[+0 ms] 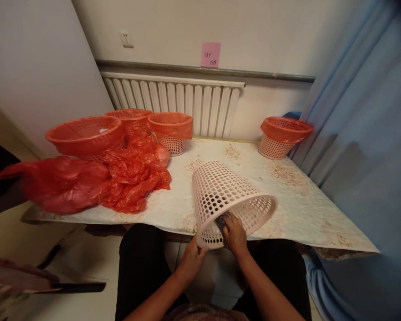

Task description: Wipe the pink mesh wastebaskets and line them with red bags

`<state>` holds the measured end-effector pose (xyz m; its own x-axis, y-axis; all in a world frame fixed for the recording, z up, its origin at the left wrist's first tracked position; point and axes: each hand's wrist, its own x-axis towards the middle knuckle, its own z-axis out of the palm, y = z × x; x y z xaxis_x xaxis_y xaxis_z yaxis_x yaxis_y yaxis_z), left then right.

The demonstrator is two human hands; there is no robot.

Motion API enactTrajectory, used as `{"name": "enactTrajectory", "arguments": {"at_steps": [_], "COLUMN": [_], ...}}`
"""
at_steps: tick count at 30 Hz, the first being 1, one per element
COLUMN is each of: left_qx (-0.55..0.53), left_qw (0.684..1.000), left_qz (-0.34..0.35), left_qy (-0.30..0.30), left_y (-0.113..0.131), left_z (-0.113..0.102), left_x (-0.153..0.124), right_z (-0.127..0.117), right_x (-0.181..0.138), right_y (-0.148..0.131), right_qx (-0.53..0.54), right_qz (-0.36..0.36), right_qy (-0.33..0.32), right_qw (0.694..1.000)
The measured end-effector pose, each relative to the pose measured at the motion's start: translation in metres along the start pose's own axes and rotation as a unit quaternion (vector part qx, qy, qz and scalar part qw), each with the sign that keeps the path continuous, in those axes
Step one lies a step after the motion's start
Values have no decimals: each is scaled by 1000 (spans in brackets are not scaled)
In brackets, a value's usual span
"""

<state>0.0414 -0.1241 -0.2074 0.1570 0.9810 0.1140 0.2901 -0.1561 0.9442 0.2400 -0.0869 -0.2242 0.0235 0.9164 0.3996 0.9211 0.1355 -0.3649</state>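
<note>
A pale pink perforated plastic wastebasket (214, 183) lies tilted on its side at the table's front edge, its mouth facing me and to the right. My left hand (190, 258) pinches the rim at the lower left. Inside the mouth, my right hand (234, 232) is closed on a dark grey cloth (222, 223), held near the inner wall. Part of the cloth shows dark through the holes. The cloth's full shape is hidden by my fingers and the basket.
Red-bag-lined baskets (172, 129) stand at the back left, with crumpled red plastic bags (130, 178) before them. Another lined basket (280, 136) stands at the back right, beside a blue curtain (354, 111). A radiator (183, 100) is behind the flowered tablecloth (234, 151).
</note>
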Motion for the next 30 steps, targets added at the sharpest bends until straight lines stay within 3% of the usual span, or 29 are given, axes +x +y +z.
{"name": "enactTrajectory", "arguments": {"at_steps": [16,30], "left_qx": [17,8], "left_qw": [999,1000], "left_qz": [-30,-15], "left_qy": [-9,-12], "left_y": [2,-4], "left_z": [-1,-2], "left_x": [-1,-2], "right_z": [2,3], "right_x": [-1,-2], "right_y": [1,3], "right_qx": [-5,-2], "right_qz": [-6,-10], "right_qy": [10,17], "right_qw": [1000,1000]}}
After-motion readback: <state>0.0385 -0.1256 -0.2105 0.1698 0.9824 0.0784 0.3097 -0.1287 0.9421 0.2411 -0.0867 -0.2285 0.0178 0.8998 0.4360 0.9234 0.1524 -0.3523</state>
